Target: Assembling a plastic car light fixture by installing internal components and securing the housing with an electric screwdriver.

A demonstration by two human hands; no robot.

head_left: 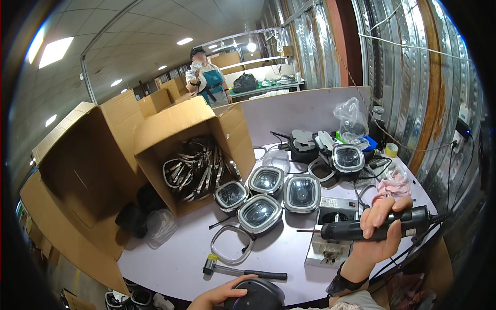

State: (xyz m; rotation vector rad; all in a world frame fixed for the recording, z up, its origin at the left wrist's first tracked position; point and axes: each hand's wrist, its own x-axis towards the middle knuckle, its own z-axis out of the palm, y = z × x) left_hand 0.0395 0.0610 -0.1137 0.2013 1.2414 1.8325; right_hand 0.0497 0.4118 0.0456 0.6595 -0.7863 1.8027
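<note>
My right hand [381,230] is wrapped round a black corded electric screwdriver [343,231], its thin bit pointing left above a grey metal power unit [316,253]. At the lower edge, my left hand [222,295] grips a rounded black lamp housing [261,295], partly cut off by the picture's edge. Just beyond the housing lies a mallet [250,274] with a black handle and a yellow-and-black head. A loose chrome frame [214,248] rests behind the mallet. Several square lamps [260,213] with clear lenses and silver rims sit grouped in the middle of the table.
An open cardboard box [178,121] full of metal rings stands at the left, beside a larger open box [67,170]. Clear plastic covers [160,227] lie near them. More lamps, yellow tape [391,150] and a pink cloth [393,187] occupy the right. A person [209,82] stands far back.
</note>
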